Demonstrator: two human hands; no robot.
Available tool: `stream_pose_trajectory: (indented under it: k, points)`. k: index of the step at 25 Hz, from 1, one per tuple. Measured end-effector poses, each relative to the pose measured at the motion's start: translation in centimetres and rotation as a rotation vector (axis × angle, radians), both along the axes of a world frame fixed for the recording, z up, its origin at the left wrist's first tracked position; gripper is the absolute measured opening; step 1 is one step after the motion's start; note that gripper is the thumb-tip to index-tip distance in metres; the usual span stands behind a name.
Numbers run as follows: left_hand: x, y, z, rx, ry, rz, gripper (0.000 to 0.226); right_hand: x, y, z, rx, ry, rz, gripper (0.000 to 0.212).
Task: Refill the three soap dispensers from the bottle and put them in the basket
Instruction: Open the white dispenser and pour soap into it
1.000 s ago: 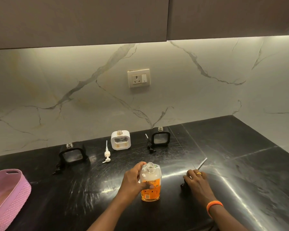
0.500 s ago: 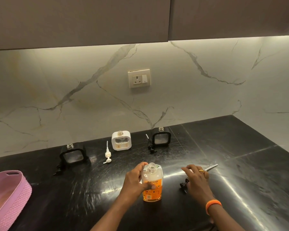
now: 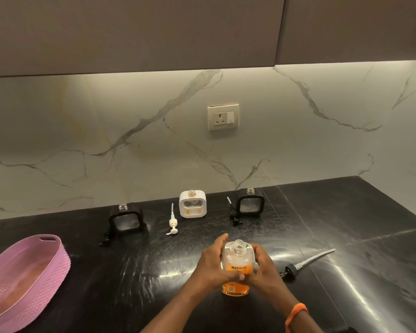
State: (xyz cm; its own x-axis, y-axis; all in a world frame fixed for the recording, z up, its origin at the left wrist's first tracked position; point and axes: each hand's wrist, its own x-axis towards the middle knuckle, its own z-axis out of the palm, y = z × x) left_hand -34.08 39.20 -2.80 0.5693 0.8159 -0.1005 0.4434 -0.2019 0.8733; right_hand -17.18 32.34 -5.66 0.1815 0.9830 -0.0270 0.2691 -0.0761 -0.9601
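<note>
Both hands, left hand [image 3: 213, 265] and right hand [image 3: 265, 272], had a grip on the uncapped bottle [image 3: 237, 267]; three opened dispensers [image 3: 192, 205] looked unfilled, basket [image 3: 58, 255] empty.

The orange label [image 3: 238, 268] on the clear bottle [image 3: 237, 260] is showing the word "BECO" in dark letters; smaller print beneath it is staying too blurred to read

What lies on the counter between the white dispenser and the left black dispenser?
In the head view, a white pump head lies flat between the white dispenser and the left black dispenser, touching neither.
</note>
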Motion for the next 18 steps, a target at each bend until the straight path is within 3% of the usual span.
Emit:
stream_pose_trajectory:
  k: [4,9,14,18]
  points:
    - [-1.6,1.5,0.1,-0.008,0.043,-0.039,0.132,0.2,0.4,-0.1,-0.023,0.008,0.025,0.076]
    - [-4.1,6.7,0.6,0.067,0.056,0.208,0.114,0.3,0.7,-0.4,-0.013,-0.009,0.004,0.075]
    - [-5.0,13.2,-0.1,0.146,0.074,0.368,0.072,0.3,1.0,-0.7,0.002,-0.001,-0.007,0.077]
    - [-4.9,18.1,-0.8,0.214,0.204,0.369,0.084,0.5,1.1,-1.2,0.002,0.025,-0.015,0.085]
